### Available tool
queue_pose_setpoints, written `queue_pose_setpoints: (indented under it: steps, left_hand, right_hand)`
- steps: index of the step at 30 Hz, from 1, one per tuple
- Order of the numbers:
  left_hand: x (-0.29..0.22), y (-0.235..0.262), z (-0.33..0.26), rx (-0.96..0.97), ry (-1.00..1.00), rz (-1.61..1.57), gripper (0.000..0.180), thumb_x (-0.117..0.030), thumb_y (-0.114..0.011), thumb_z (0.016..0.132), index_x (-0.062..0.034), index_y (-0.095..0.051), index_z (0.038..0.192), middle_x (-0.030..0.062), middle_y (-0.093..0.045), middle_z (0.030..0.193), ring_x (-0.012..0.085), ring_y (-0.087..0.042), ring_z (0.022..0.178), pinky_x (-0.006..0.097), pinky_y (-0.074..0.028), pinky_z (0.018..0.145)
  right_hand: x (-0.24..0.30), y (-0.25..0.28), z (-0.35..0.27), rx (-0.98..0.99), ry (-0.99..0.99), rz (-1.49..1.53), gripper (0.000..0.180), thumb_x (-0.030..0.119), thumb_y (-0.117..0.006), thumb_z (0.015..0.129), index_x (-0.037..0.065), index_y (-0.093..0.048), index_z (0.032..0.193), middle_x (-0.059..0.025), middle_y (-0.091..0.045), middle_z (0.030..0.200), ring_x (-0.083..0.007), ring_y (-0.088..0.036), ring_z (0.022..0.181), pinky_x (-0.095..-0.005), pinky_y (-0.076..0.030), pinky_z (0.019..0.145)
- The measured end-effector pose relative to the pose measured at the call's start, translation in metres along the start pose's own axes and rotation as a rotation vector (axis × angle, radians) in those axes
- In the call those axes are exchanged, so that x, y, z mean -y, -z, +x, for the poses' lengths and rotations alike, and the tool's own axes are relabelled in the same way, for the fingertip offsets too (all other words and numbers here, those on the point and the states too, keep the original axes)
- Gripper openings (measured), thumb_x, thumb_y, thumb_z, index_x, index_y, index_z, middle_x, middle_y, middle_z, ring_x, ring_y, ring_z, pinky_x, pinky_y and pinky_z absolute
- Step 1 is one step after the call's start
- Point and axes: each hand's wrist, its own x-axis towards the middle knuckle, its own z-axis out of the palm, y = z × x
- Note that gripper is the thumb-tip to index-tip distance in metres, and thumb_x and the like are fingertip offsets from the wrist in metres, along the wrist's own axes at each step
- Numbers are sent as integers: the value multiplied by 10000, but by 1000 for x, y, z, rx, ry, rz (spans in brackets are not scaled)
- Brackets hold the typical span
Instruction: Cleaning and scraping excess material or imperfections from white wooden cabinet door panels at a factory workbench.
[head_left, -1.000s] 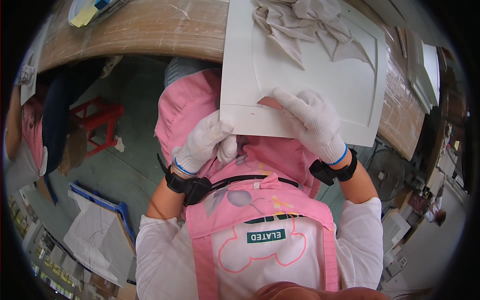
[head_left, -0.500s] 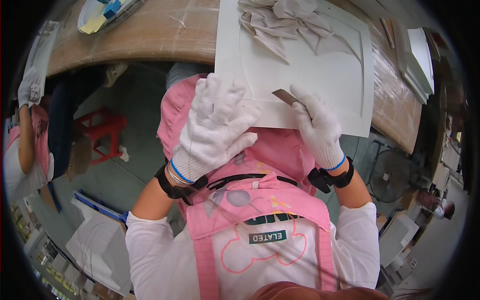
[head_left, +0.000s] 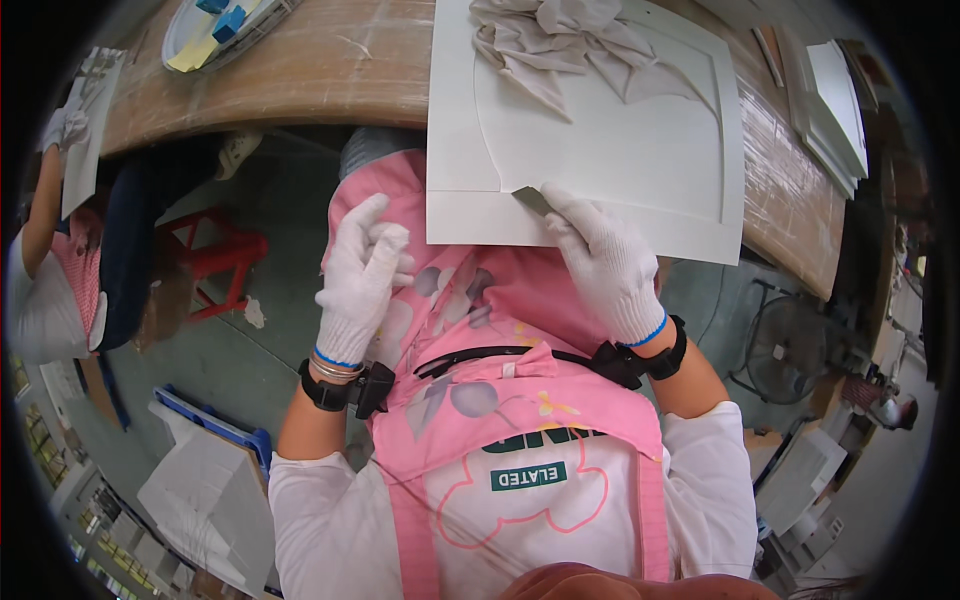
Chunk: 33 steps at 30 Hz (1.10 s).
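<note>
A white panel [head_left: 600,150] with a recessed field lies across the table edge and over my lap. My right hand [head_left: 605,265], in a white knit glove, is closed on a thin, flat, dark grey piece [head_left: 532,201] like a scraper blade. Its edge meets the panel at the inner corner of the near border. To the left of the panel, my gloved left hand [head_left: 362,270] is over the pink apron [head_left: 520,300], holding nothing, its fingers loosely bent and apart. A crumpled beige cloth [head_left: 570,50] rests on the panel's far part.
The table [head_left: 300,75] is covered in clear film. A white tub [head_left: 228,40] with blue blocks stands far left; white panels [head_left: 830,120] are stacked at right. Another person's gloved hand [head_left: 65,128] holds a panel. A red stool [head_left: 215,260] and a fan [head_left: 785,350] stand on the floor.
My left hand has drawn back from the panel's near left corner, toward me and left. My right hand has moved left with the flat piece, bringing it to the inner corner.
</note>
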Motion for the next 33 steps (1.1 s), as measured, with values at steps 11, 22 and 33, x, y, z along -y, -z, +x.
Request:
queue_pose_setpoints:
  steps: [11,22,33]
  left_hand:
    - [-9,-23,12,295,287,-167,337,-293,-547,996,9,-556,1148,14,-592,749,57,-525,562,206,-454,489]
    - [-7,-23,12,297,294,-207,322,-288,-568,988,3,-566,1125,3,-594,730,55,-523,547,203,-462,491]
    - [-6,-24,17,288,195,-179,395,-249,-579,967,18,-499,1247,29,-610,866,47,-529,607,201,-475,546]
  right_hand:
    - [12,24,29,356,-335,156,352,222,-563,952,69,-623,1264,-166,-697,1102,-219,-671,990,-305,-487,895]
    - [0,19,31,306,-248,113,329,245,-550,953,113,-645,1240,-161,-694,1054,-266,-666,954,-327,-502,861]
    - [-15,17,16,167,-231,391,303,174,-551,950,47,-644,1208,-173,-691,1062,-255,-669,928,-339,-517,820]
